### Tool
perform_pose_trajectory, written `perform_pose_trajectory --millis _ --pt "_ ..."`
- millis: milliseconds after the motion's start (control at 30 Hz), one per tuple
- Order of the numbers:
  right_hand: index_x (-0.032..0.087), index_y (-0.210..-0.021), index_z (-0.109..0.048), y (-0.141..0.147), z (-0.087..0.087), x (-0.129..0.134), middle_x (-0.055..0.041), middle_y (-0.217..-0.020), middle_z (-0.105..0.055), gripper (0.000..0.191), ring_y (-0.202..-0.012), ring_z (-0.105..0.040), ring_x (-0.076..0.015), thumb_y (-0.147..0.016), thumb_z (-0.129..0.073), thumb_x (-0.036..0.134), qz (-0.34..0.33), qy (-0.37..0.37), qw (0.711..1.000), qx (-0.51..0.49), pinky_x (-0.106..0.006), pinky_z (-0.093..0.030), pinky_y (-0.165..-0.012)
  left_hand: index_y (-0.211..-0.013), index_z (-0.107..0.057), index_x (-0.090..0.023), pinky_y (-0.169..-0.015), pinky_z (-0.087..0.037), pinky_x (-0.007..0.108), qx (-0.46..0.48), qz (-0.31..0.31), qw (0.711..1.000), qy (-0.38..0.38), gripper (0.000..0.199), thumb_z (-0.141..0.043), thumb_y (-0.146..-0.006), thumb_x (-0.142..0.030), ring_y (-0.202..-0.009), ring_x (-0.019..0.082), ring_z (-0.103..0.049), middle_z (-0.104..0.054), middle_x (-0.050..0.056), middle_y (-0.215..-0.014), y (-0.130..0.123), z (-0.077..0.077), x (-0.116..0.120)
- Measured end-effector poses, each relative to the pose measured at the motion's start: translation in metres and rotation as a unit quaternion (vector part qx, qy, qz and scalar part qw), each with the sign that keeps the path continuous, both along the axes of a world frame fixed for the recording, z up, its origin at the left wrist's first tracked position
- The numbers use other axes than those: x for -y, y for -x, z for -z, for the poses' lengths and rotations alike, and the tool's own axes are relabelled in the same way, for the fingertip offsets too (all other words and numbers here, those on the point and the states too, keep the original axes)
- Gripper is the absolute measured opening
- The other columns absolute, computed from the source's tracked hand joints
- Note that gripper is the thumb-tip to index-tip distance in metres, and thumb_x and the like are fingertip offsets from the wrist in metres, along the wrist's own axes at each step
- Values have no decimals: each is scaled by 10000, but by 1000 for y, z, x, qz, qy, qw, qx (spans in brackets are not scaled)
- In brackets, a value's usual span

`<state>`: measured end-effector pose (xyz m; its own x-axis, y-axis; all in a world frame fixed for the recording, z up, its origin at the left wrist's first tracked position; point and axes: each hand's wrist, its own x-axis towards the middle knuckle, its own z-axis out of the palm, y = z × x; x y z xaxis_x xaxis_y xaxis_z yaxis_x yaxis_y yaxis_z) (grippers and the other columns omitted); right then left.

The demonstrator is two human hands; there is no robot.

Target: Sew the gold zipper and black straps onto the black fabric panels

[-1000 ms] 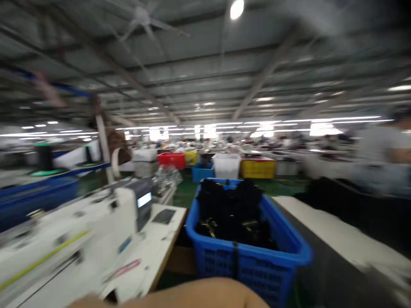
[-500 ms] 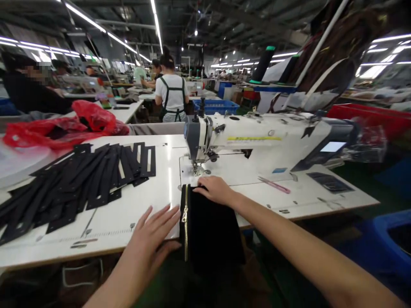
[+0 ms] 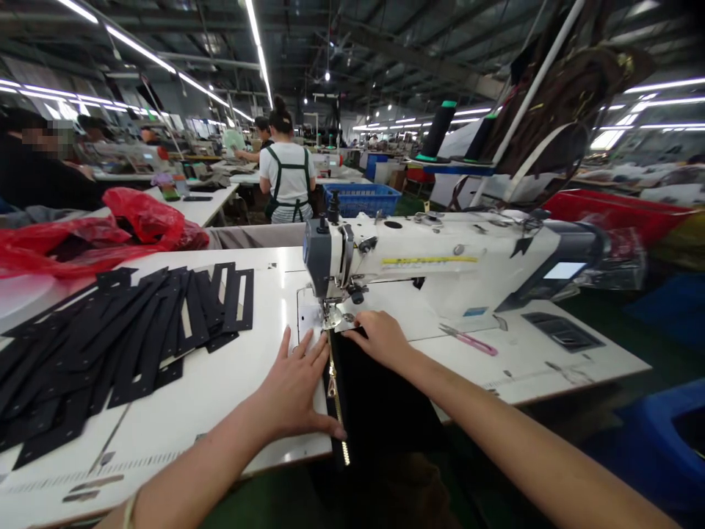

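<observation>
At the presser foot (image 3: 333, 317), I am pressing both flat, spread hands, left hand (image 3: 294, 389) and right hand (image 3: 382, 336), on the limp black zippered panel (image 3: 374, 397), guiding beside its zipper (image 3: 335, 389).

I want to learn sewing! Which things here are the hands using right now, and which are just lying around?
In use: left hand and right hand flat on the black zippered fabric, at the sewing machine.

Lying about: black cut strips, red plastic bag, pink snips.

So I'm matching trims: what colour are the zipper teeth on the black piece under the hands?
Gold, on the zipper; the head view shows it.
</observation>
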<state>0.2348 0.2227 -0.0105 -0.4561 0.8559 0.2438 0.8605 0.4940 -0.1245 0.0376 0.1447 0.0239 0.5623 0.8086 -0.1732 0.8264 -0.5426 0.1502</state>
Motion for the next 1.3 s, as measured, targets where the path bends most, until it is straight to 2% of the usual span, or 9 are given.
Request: perform_pose_trajectory --millis 167,300,500,567,733,833,967,1133,1300 --pt "160 -841 -535 -36 -2 -3 -33 -713 -619 331 -647 -591 -192 -829 -551 490 120 39 991 -38 -265 -399 -572 -1407 -129 -38 -1047 64 584 -9 2 999 34 1172 -406 -584 -825 -1340 379 -20 -50 191 -1458 -2 -5 -4" --pt "178 -756 -525 -56 4 7 9 -612 -587 253 -553 -569 -150 -869 -516 404 141 73 987 -29 -232 -402 -517 -1409 -119 -37 -1048 52 582 12 7 999 33 1201 -424 -561 -832 -1338 384 9 -37 202 -1462 -2 1 -6" --pt "73 -1001 -540 -39 -3 16 -169 -867 -614 224 -772 -590 -283 -920 -363 185 194 11 980 37 -386 -447 -662 -1393 -204 -38 -1039 82 575 17 -1 1000 15 1232 -404 -505 -869 -1339 397 -8 -97 224 -1459 -8 8 -20" --pt "44 -1130 -508 -26 -9 23 -221 -1077 -562 295 -988 -535 -319 -915 -333 146 160 -20 986 47 -455 -415 -821 -1392 -205 -33 -1040 87 571 20 2 1000 15 1232 -395 -509 -871 -1340 393 -6 -105 226 -1458 -8 10 -23" --pt "60 -1358 -327 2 0 55 -123 -1419 -302 481 -1315 -231 -244 -936 -323 291 -119 -20 992 34 -471 -219 -1068 -1400 -135 -8 -1050 95 560 50 6 999 7 1296 -358 -491 -904 -1340 381 44 -67 221 -1461 -4 18 -19" --pt "104 -1408 -223 4 18 64 -89 -1444 -234 534 -1325 -213 -251 -927 -340 302 -133 -8 991 30 -517 -236 -1051 -1408 -114 -29 -1061 76 556 70 4 997 6 1262 -372 -520 -889 -1338 375 61 -44 193 -1470 -1 16 -12" --pt "144 -1436 -27 1 34 57 -91 -1416 -277 644 -1278 -320 -264 -903 -360 282 -169 -109 979 38 -521 -362 -958 -1420 -104 -93 -1091 -10 527 76 8 997 -4 1028 -354 -698 -781 -1357 301 17 -70 145 -1479 18 5 -19" --pt "140 -1441 -30 -1 45 43 -109 -1308 -438 677 -1115 -521 -262 -866 -364 270 -205 -219 954 20 -453 -493 -777 -1334 -332 12 -1085 -20 552 -41 -239 964 -112 769 -253 -874 -599 -1343 329 -121 -219 242 -1420 59 -3 -37" --pt "171 -1436 -6 -2 43 46 -66 -1350 -391 655 -1173 -470 -231 -876 -343 213 -201 -186 962 9 -445 -479 -842 -1311 -374 32 -1046 -274 503 -61 -231 970 -41 798 -334 -842 -611 -1296 367 -251 -271 263 -1383 32 5 4"
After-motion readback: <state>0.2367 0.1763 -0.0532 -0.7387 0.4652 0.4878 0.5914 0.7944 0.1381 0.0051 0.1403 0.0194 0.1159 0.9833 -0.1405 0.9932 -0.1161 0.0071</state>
